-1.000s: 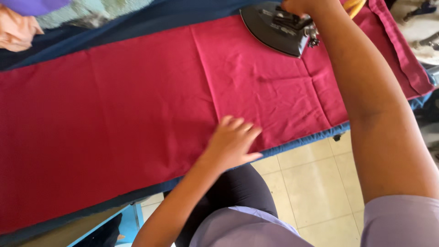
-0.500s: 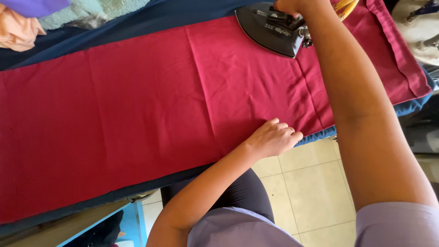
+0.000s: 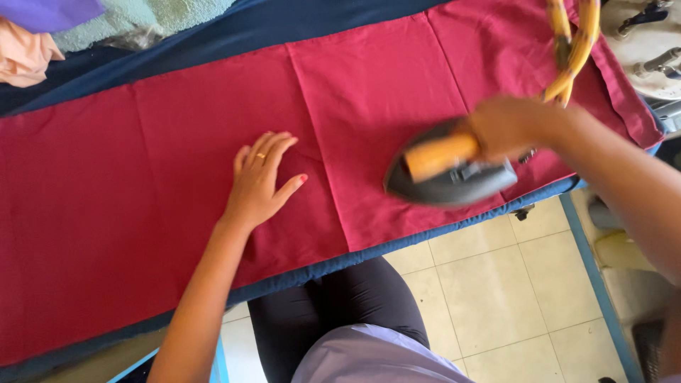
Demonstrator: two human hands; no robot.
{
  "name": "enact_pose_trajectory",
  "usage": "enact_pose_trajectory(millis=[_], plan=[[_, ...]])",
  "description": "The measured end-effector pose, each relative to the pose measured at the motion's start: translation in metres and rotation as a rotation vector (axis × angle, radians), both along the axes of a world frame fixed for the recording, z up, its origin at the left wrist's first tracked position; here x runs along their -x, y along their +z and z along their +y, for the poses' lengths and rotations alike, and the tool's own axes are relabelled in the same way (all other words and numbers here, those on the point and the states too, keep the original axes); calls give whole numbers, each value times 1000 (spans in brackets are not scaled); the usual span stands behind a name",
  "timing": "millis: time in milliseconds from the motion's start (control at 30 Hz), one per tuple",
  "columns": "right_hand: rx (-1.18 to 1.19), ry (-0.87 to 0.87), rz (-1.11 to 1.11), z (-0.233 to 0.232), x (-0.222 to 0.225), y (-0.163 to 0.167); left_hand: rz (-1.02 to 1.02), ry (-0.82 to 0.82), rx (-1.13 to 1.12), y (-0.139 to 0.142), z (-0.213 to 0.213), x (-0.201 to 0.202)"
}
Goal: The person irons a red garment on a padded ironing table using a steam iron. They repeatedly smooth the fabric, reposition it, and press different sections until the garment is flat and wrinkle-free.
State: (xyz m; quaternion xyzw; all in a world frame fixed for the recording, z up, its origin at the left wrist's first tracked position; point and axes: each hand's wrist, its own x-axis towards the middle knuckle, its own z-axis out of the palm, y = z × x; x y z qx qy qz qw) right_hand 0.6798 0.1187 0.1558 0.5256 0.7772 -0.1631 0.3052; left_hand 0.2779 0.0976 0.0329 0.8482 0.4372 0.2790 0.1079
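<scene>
Crimson cloth (image 3: 177, 177), long and creased by fold lines, lies spread along a board padded in dark blue cover (image 3: 213, 42). Left hand (image 3: 261, 181) now rests flat on the cloth, palm down, fingers loosely spread, gripping nothing; half a second ago it sat at the near edge of the board, so it has shifted inward and to the left, onto the middle of the fabric. Right hand (image 3: 507, 128) is clenched around the yellow-orange handle of a dark iron (image 3: 450, 177), which a moment ago stood at the far edge of the cloth and has since come down toward the near edge, sole on the fabric, blurred with motion. A yellowish braided cord (image 3: 571, 50) trails from the iron toward the far side. Judged from this, pressing is under way: the flat hand holds the cloth taut while the iron works the section to its right, the two well apart. Pale tiled floor (image 3: 496, 284) shows below the board; a peach cloth (image 3: 25, 57) lies bundled at the far left corner.
</scene>
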Motion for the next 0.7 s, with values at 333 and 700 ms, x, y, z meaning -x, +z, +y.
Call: enact_pose_trajectory(millis=[333,700], plan=[[-836,162,206,2,-5,-53,246,61,54,-30,7,11],[-1079,-97,358,180,71,-87,97,70,-7,-31,0,13]])
